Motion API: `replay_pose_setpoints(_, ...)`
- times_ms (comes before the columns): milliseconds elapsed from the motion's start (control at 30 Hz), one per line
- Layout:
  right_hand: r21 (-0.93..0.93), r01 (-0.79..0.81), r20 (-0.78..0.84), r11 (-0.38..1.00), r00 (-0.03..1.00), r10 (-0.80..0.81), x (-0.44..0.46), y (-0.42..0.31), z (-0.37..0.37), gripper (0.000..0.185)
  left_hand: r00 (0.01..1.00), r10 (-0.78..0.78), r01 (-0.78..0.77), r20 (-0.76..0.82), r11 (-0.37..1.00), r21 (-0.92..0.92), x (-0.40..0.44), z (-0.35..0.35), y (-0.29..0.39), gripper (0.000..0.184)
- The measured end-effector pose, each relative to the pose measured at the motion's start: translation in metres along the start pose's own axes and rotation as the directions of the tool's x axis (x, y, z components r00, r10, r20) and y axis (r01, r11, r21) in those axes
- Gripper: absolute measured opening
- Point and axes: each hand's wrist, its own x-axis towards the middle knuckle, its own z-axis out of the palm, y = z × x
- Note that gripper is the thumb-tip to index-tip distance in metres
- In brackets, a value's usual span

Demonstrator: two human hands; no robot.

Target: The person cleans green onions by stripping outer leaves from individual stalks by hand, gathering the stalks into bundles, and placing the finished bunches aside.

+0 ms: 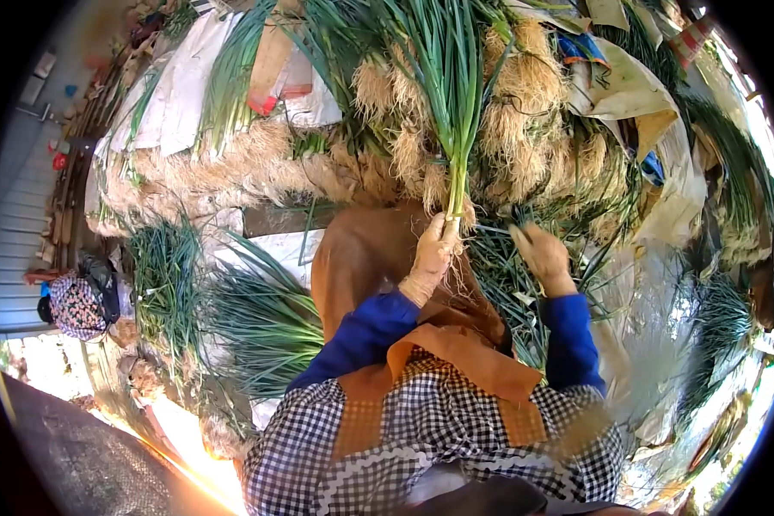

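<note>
green onions (458, 163) sit gripped in the left hand (434, 253), the right hand (543, 256) nearby with its grip unclear.

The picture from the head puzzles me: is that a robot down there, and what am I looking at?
There is no robot here. This is a person working with two bare hands, and the only picture comes from a camera worn on the head, looking forward and down. That is why the blue sleeves reach up from the bottom, over a checked smock.

The left hand grips a bunch of green onions low on the pale stalks, close to the roots. The right hand is beside it, not touching the bunch; whether it holds anything I cannot tell.

Ahead lies a long heap of more green onions, many with their tan roots facing the person. Another pile of green onions lies to the left.
</note>
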Motion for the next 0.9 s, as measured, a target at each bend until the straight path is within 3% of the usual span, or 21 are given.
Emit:
replay_pose_setpoints(67,0.363,0.156,-0.2,0.919,0.976,-0.087,0.023,-0.053,-0.01,0.039,0.991,0.119,-0.068,-0.067,0.857,0.511,-0.001,0.0,0.006,0.024)
replay_pose_setpoints(100,0.34,0.144,-0.177,0.929,0.98,-0.087,0.036,-0.066,-0.001,0.044,0.985,0.145,-0.059,-0.092,0.789,0.612,-0.007,0.005,0.015,0.03)
replay_pose_setpoints(133,0.143,0.178,-0.141,0.974,0.977,-0.157,0.042,-0.08,-0.002,0.047,0.983,0.158,-0.068,-0.093,0.785,0.616,-0.011,0.004,0.017,0.03)
replay_pose_setpoints(200,-0.199,0.287,-0.021,0.937,0.955,-0.297,0.049,-0.092,0.012,0.043,0.944,0.328,-0.133,-0.023,0.444,0.886,-0.02,0.001,0.014,0.043)
replay_pose_setpoints(233,-0.054,0.352,-0.084,0.935,0.931,-0.355,0.046,-0.094,0.022,0.036,0.882,0.469,-0.217,0.03,0.351,0.911,-0.018,-0.005,0.001,0.051)
replay_pose_setpoints(267,-0.174,0.494,-0.098,0.852,0.852,-0.514,0.036,-0.098,0.019,0.031,0.884,0.467,-0.213,0.027,0.352,0.911,-0.02,-0.007,0.003,0.051)
replay_pose_setpoints(333,-0.134,0.626,0.24,0.769,0.773,-0.588,0.012,-0.111,0.006,0.026,0.881,0.467,-0.36,0.074,0.56,0.746,-0.017,-0.009,0.012,0.044)
replay_pose_setpoints(367,0.286,0.762,-0.02,0.581,0.611,-0.791,0.005,-0.08,0.023,0.019,0.917,0.399,-0.298,0.015,0.658,0.692,-0.014,-0.011,0.013,0.035)
replay_pose_setpoints(433,0.162,0.795,0.083,0.584,0.579,-0.811,0.005,-0.068,0.012,0.016,0.981,0.191,-0.146,-0.047,0.87,0.471,-0.01,-0.013,0.017,0.026)
replay_pose_setpoints(467,0.393,0.612,0.077,0.686,0.722,-0.688,0.013,-0.066,0.01,0.023,0.999,0.044,-0.032,-0.032,0.953,0.303,-0.014,-0.013,0.019,0.025)
replay_pose_setpoints(500,0.596,0.379,0.106,0.708,0.836,-0.538,0.028,-0.063,0.007,0.03,0.997,-0.06,0.065,0.052,0.992,-0.11,-0.015,-0.009,0.019,0.03)
replay_pose_setpoints(533,0.755,0.13,0.167,0.642,0.91,-0.381,0.045,-0.061,0.002,0.038,0.996,-0.059,0.066,0.068,0.992,-0.106,-0.017,-0.006,0.02,0.03)
replay_pose_setpoints(600,0.897,-0.331,0.376,0.294,0.92,-0.112,0.072,-0.059,-0.002,0.053,0.929,-0.24,0.337,0.281,0.863,-0.377,-0.033,0.007,0.044,0.033)
replay_pose_setpoints(633,0.931,-0.338,0.351,0.14,0.933,-0.077,0.086,-0.065,0.023,0.056,0.901,-0.22,0.373,0.375,0.835,-0.406,-0.035,0.007,0.042,0.035)
replay_pose_setpoints(700,0.992,0.03,-0.013,0.123,0.99,-0.141,0.084,-0.092,0.037,0.055,0.905,-0.211,0.358,0.371,0.848,-0.391,-0.044,0.012,0.049,0.035)
replay_pose_setpoints(733,0.999,-0.052,0.051,-0.006,0.986,-0.161,0.089,-0.088,0.042,0.049,0.905,-0.221,0.367,0.364,0.837,-0.406,-0.047,0.011,0.048,0.034)
replay_pose_setpoints(767,0.836,0.264,-0.244,0.481,0.964,-0.104,0.091,-0.094,0.045,0.044,0.961,-0.237,0.273,0.144,0.901,-0.338,-0.045,0.011,0.042,0.032)
replay_pose_setpoints(800,0.523,0.35,-0.38,0.777,0.912,-0.155,0.085,-0.097,0.051,0.041,0.968,-0.233,0.207,-0.089,0.95,-0.235,-0.044,0.008,0.035,0.03)
replay_pose_setpoints(833,0.119,0.301,-0.506,0.946,0.839,-0.203,0.079,-0.101,0.055,0.039,0.98,-0.197,0.197,-0.036,0.98,-0.011,-0.043,0.006,0.031,0.029)
replay_pose_setpoints(867,-0.062,0.327,-0.571,0.943,0.763,-0.302,0.071,-0.101,0.053,0.038,0.978,-0.203,0.203,-0.035,0.979,-0.009,-0.041,0.005,0.024,0.029)
replay_pose_setpoints(900,-0.092,0.365,-0.541,0.926,0.763,-0.355,0.064,-0.095,0.054,0.037,0.973,-0.223,0.215,-0.054,0.969,-0.123,-0.039,0.004,0.012,0.029)
